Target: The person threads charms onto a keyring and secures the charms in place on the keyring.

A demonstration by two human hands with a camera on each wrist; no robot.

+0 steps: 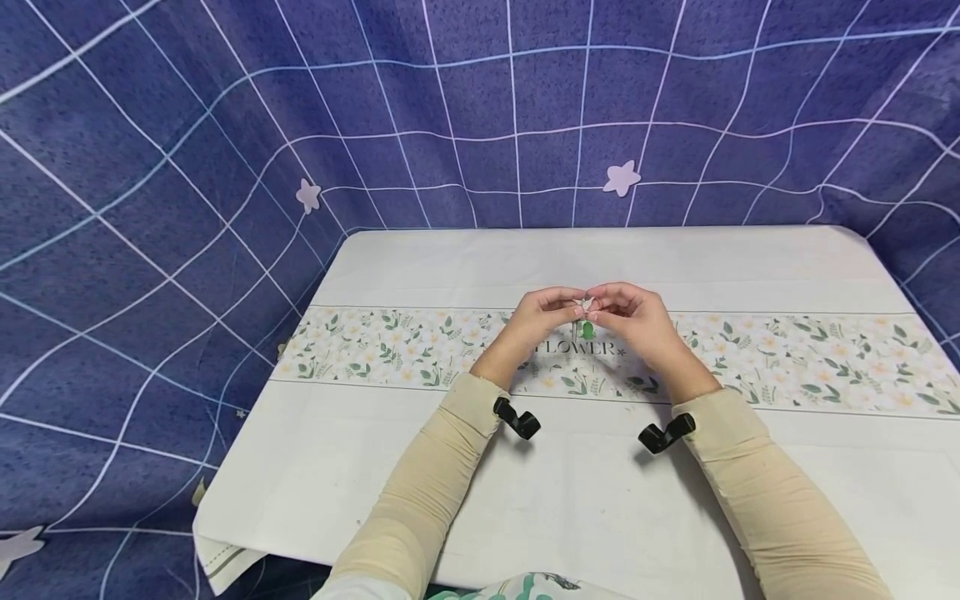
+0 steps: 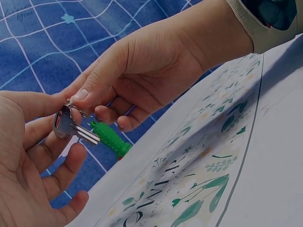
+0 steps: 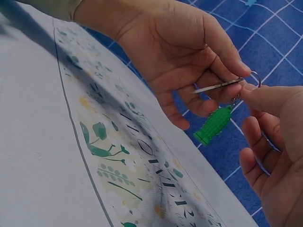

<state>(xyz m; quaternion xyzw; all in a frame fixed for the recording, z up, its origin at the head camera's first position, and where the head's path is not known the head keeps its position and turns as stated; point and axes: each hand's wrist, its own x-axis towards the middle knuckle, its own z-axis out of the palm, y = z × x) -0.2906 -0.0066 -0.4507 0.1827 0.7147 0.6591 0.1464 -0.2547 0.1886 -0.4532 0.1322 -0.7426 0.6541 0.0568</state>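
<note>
Above the table my left hand (image 1: 534, 321) and right hand (image 1: 633, 317) meet at the fingertips around a small key set. A silver key (image 2: 75, 128) is pinched near its head by my left thumb and fingers, its blade sticking out. The right thumb and index finger pinch the metal key ring (image 3: 256, 78) where the short chain joins it. From that chain hangs a green, bumpy, bottle-shaped charm (image 3: 214, 125), below the fingers. Fingertips partly hide the ring, and whether the key is threaded on it I cannot tell.
A white tablecloth (image 1: 585, 483) with a printed floral band (image 1: 390, 342) covers the table. Dark blue curtain cloth (image 1: 480, 108) with white grid lines stands behind and to the left. Black wrist straps (image 1: 517, 418) sit on both sleeves.
</note>
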